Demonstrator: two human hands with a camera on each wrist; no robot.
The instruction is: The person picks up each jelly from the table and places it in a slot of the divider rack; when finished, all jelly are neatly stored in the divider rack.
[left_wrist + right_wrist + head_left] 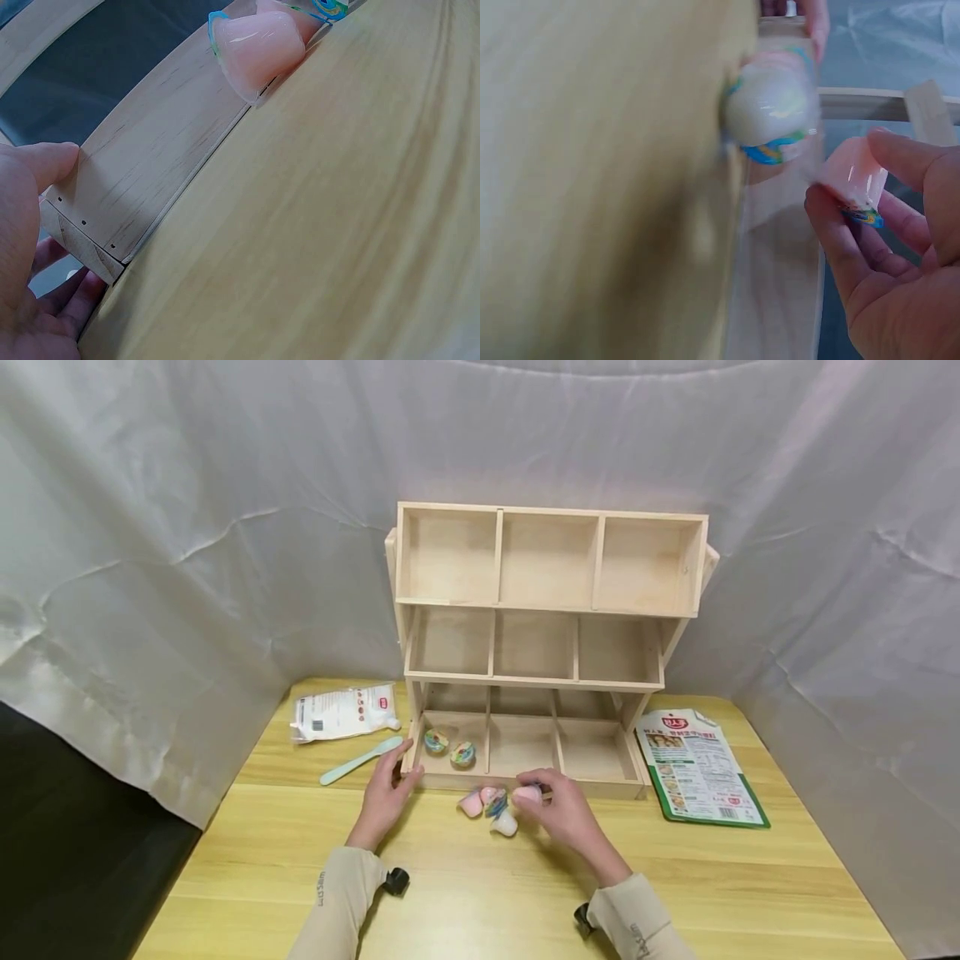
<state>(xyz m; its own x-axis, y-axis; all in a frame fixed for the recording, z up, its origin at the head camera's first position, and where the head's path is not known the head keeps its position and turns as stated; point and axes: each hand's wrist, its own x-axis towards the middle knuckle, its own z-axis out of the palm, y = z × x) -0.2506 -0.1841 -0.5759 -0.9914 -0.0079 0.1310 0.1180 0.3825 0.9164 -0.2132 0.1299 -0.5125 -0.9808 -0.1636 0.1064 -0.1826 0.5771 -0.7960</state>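
My right hand (558,814) pinches a pink jelly cup (855,174) between thumb and fingers, just in front of the wooden rack's bottom tray (525,783). Left of it, several jelly cups lie on the table against the tray's front, among them a white one (505,823) and a pink one (471,804). Two cups with colourful lids (436,741) (462,754) sit in the bottom left compartment. My left hand (384,797) grips the tray's front left corner, its thumb on the front board (150,150) and its fingers round the side.
The rack's upper tiers (551,560) rise behind the bottom tray. A white pouch (348,712) and a pale green spatula (360,760) lie to the left. To the right lies a green and white packet (701,768). Grey sheeting (187,568) surrounds the table.
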